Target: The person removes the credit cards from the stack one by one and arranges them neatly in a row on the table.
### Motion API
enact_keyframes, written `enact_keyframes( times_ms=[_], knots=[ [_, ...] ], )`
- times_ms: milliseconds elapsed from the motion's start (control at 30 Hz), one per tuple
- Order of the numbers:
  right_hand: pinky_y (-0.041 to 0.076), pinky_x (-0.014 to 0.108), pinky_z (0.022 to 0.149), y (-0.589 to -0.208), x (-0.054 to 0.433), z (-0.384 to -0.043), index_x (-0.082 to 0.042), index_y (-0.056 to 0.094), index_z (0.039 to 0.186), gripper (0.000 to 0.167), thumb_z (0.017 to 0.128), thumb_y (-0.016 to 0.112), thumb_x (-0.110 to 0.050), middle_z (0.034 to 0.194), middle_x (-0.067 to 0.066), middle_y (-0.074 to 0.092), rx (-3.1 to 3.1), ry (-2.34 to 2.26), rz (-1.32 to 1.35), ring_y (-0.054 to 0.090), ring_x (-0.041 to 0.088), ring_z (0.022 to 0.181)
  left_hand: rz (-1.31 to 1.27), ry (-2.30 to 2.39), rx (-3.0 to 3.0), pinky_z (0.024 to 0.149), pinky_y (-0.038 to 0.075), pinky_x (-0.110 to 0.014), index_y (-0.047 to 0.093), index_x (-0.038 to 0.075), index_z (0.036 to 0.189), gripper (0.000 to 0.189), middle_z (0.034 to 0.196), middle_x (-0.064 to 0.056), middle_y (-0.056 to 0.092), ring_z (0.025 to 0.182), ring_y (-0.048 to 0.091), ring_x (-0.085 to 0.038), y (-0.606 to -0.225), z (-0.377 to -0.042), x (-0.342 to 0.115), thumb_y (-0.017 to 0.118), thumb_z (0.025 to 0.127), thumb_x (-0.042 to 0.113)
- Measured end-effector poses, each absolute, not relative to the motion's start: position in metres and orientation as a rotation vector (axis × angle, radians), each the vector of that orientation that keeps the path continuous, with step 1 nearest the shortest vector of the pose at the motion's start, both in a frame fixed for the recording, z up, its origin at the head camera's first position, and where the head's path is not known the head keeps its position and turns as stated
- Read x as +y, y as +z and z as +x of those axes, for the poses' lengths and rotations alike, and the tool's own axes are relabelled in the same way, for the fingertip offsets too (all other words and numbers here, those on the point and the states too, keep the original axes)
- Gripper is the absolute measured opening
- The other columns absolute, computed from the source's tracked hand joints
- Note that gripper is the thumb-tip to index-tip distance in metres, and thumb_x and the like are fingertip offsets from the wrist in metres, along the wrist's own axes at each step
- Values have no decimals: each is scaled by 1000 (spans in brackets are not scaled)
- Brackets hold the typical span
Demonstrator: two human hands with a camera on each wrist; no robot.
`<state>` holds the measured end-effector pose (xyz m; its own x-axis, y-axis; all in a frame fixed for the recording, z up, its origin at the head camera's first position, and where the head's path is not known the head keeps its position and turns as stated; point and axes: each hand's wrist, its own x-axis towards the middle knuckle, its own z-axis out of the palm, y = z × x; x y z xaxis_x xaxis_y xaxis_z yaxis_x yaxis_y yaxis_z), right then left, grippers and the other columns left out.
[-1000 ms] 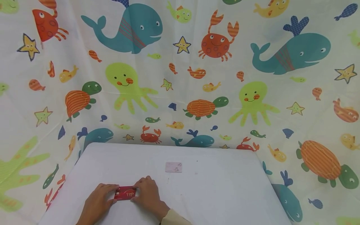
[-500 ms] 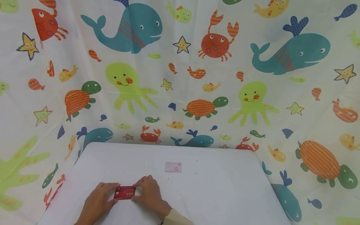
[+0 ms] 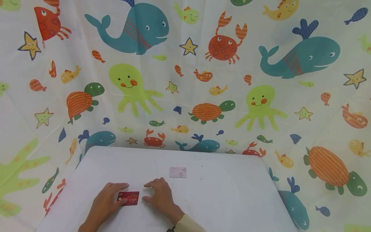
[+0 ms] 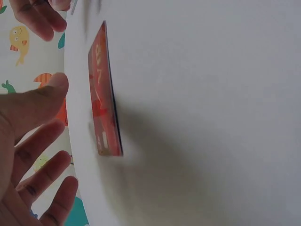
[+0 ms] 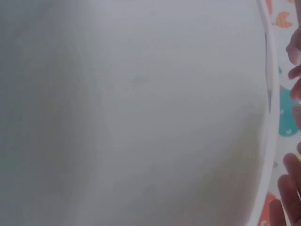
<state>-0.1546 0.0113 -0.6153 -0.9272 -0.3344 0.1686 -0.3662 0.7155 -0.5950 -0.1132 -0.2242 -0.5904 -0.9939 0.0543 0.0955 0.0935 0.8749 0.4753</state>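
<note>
A red card lettered VIP (image 3: 132, 198) lies on the white table in the head view. Left of it is my left hand (image 3: 105, 201), its thumb overlapping the card's left end in that view. The left wrist view shows the same card (image 4: 101, 94) apart from the left hand's loosely spread fingers (image 4: 44, 172). On the card's other side, my right hand (image 3: 163, 197) holds nothing, thumb and fingers parted, a small gap from the card's right edge. Only fingers (image 5: 288, 188) show at the border of the right wrist view.
A pale pink card (image 3: 178, 172) lies farther back on the white table (image 3: 226, 193). Behind the table hangs a curtain (image 3: 208, 83) printed with sea animals. A light sleeve (image 3: 189, 224) covers the right forearm.
Both hands pinched the VIP card's ends before; now they have let go. The right hand has drawn off to the right, and the left hand's fingers have lifted. The card lies almost unmoved.
</note>
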Motion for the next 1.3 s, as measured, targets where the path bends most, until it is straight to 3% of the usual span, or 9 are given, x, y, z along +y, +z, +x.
enact_keyframes(
  times_ms=[467, 700, 933, 1300],
  knots=[
    [51, 18, 85, -612, 37, -160, -34, 79, 118, 32, 87, 89, -38, 108, -20, 76, -2845, 1093, 516, 54, -2, 93, -186, -799, -2885, 101, 60, -54, 75, 20, 131, 54, 127, -3, 77, 119, 68, -27, -589, -133, -198, 94, 81, 23],
    [53, 18, 85, -611, 51, -165, -28, 80, 117, 31, 88, 90, -33, 108, -17, 77, -2776, 1095, 516, 60, 6, 94, -216, -807, -2870, 101, 60, -52, 76, 20, 131, 53, 125, -1, 77, 118, 69, -25, -590, -142, -184, 94, 81, 23],
    [54, 21, 87, -610, 63, -170, -30, 79, 117, 32, 87, 90, -32, 109, -16, 77, -2776, 1083, 472, 57, 3, 96, -271, -824, -2842, 103, 59, -50, 76, 19, 130, 53, 126, 1, 78, 119, 69, -24, -585, -146, -171, 94, 81, 22],
    [56, 23, 86, -605, 79, -175, -26, 80, 118, 33, 87, 91, -30, 110, -12, 78, -2760, 1082, 439, 64, 15, 97, -294, -819, -2801, 104, 59, -48, 76, 19, 129, 52, 125, 0, 77, 120, 68, -23, -593, -159, -156, 95, 81, 20]
  ],
)
